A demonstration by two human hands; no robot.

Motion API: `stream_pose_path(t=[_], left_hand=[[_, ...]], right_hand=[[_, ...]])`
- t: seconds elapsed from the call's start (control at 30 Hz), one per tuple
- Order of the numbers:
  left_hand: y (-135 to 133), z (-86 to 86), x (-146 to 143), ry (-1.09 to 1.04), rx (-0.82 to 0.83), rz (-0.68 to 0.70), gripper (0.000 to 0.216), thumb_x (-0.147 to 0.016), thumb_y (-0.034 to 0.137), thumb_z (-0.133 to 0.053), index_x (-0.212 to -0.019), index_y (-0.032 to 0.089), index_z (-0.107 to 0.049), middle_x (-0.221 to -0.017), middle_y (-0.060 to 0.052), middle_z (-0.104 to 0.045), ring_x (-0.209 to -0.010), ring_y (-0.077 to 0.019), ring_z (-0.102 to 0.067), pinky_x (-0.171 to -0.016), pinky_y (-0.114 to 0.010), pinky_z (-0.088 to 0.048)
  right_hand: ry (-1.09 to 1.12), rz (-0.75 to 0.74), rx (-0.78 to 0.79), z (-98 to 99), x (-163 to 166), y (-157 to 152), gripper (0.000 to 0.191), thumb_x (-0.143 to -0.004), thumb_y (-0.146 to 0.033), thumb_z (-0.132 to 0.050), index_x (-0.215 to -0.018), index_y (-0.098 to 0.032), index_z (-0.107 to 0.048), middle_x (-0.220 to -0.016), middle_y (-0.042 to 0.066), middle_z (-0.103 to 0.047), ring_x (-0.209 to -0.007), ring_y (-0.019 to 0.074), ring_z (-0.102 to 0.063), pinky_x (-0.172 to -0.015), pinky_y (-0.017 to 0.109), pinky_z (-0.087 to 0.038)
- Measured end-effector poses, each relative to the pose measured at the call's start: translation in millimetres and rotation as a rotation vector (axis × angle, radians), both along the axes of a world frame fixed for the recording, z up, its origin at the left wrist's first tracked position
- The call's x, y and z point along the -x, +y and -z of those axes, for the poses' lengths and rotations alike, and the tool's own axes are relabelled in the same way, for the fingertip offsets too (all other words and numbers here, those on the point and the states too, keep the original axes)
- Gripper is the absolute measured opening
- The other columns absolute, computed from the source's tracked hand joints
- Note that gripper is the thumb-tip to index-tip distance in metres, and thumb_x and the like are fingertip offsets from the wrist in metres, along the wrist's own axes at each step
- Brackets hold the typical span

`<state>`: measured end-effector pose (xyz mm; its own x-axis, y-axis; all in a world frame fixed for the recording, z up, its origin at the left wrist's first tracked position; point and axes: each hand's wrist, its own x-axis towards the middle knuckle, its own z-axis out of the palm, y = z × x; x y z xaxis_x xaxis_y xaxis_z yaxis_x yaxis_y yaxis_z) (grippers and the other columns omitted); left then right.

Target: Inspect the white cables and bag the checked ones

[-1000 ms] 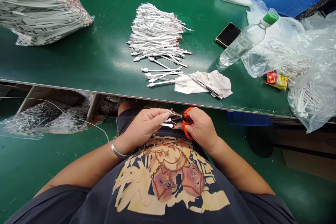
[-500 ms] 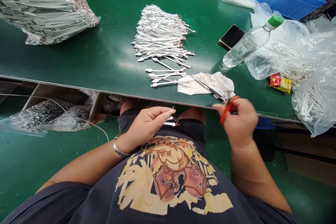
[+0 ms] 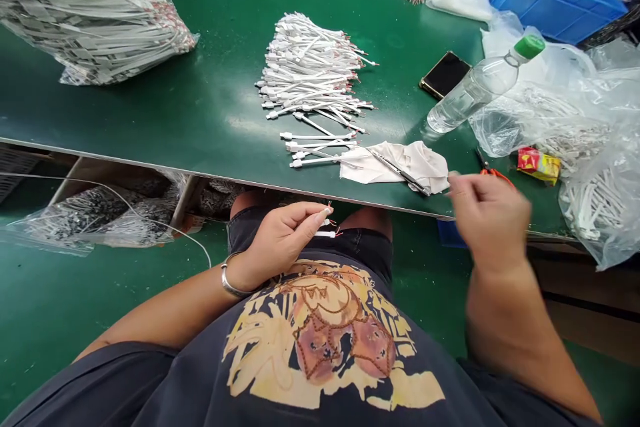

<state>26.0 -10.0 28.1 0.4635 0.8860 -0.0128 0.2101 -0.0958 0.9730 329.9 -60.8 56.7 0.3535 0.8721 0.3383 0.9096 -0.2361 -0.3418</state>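
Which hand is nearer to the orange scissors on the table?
Right. The right hand is just in front of the scissors; the left hand is far to their left, holding short cables.

bright, even light falls from overhead. a pale glare streak lies on the green table (image 3: 220, 121). shadows are soft and short. the right hand (image 3: 487, 213) is smeared by motion blur. the table edge bows, wide-lens distortion.
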Motion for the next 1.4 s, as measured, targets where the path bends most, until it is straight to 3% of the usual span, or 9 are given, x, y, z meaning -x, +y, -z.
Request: stream_pose_path(t=[0.13,0.27,0.53,0.73,0.9,1.03,1.17,1.27,1.4], left_hand=[[0.1,3.2,-2.4,0.001,-0.058,0.024,0.022,-0.086,0.029,-0.054,-0.095,0.017,-0.070,-0.095,-0.004,-0.072,-0.084,-0.0139,-0.065,-0.077,-0.022,-0.050],[-0.4,9.0,0.5,-0.028,-0.068,0.055,0.024,-0.087,0.027,-0.053,-0.102,0.017,-0.068,-0.100,-0.004,-0.071,-0.089,-0.0144,-0.064,-0.083,-0.023,-0.049],[2.1,1.3,10.3,-0.024,0.024,0.058,0.029,-0.091,0.032,-0.046,-0.092,0.013,-0.067,-0.088,-0.005,-0.069,-0.080,-0.0134,-0.061,-0.075,-0.022,-0.047],[7.5,-5.5,15.3,-0.010,0.042,0.155,0.033,-0.091,0.032,-0.042,-0.091,0.011,-0.067,-0.084,-0.005,-0.067,-0.076,-0.0134,-0.057,-0.071,-0.023,-0.045],[16.6,-12.1,17.9,0.042,0.041,0.166,0.031,-0.089,0.030,-0.043,-0.081,0.011,-0.067,-0.075,-0.002,-0.063,-0.071,-0.0120,-0.053,-0.067,-0.021,-0.042],[22.7,-18.0,18.4,0.068,0.049,0.118,0.030,-0.088,0.033,-0.045,-0.081,0.012,-0.066,-0.072,-0.001,-0.062,-0.068,-0.0112,-0.051,-0.064,-0.021,-0.040],[32.1,-27.8,17.4,0.026,0.016,-0.032,0.034,-0.090,0.039,-0.043,-0.080,0.013,-0.064,-0.073,-0.001,-0.061,-0.069,-0.0117,-0.051,-0.066,-0.022,-0.041],[40.0,-37.7,16.6,-0.016,-0.083,-0.199,0.034,-0.092,0.038,-0.037,-0.093,0.014,-0.061,-0.084,-0.003,-0.062,-0.079,-0.0139,-0.054,-0.075,-0.024,-0.043],[44.5,-44.3,14.8,0.041,-0.128,-0.051,0.045,-0.094,0.034,-0.032,-0.134,0.017,-0.039,-0.104,-0.007,-0.063,-0.090,-0.0168,-0.058,-0.090,-0.031,-0.041]], right_hand=[[0.742,-0.500,0.328,13.9,98.6,0.3,0.035,-0.093,-0.043,-0.040,-0.092,-0.018,-0.064,-0.076,0.003,-0.064,-0.065,0.0131,-0.058,-0.059,0.024,-0.043],[0.916,-0.629,0.343,25.7,138.9,10.4,0.029,-0.090,-0.042,-0.047,-0.079,-0.017,-0.058,-0.069,-0.001,-0.058,-0.062,0.0105,-0.053,-0.060,0.022,-0.042],[0.667,-0.686,0.180,30.2,140.4,20.0,0.026,-0.092,-0.031,-0.044,-0.073,-0.018,-0.056,-0.068,0.000,-0.053,-0.064,0.0121,-0.048,-0.063,0.025,-0.039],[0.886,-0.677,0.276,32.3,140.2,32.7,0.028,-0.092,-0.037,-0.044,-0.113,-0.021,-0.052,-0.082,0.002,-0.057,-0.067,0.0130,-0.055,-0.058,0.023,-0.045],[0.580,-0.762,0.180,26.4,144.2,43.6,0.024,-0.093,-0.033,-0.043,-0.080,-0.019,-0.058,-0.071,0.002,-0.056,-0.066,0.0140,-0.052,-0.062,0.025,-0.041],[0.414,-0.766,0.070,24.8,140.1,53.2,0.025,-0.092,-0.031,-0.043,-0.074,-0.019,-0.054,-0.066,0.001,-0.052,-0.063,0.0140,-0.048,-0.061,0.027,-0.036],[0.622,-0.595,0.052,19.7,134.1,60.3,0.029,-0.092,-0.037,-0.042,-0.072,-0.019,-0.052,-0.063,0.000,-0.051,-0.060,0.0133,-0.047,-0.059,0.026,-0.037],[0.946,-0.634,0.259,14.5,137.2,62.2,0.027,-0.090,-0.043,-0.046,-0.085,-0.018,-0.056,-0.068,0.000,-0.053,-0.060,0.0126,-0.049,-0.058,0.025,-0.041],[1.222,-0.728,0.386,10.7,149.0,62.7,0.040,-0.079,-0.045,-0.062,-0.109,-0.018,-0.057,-0.070,-0.001,-0.054,-0.058,0.0109,-0.047,-0.054,0.023,-0.041]])
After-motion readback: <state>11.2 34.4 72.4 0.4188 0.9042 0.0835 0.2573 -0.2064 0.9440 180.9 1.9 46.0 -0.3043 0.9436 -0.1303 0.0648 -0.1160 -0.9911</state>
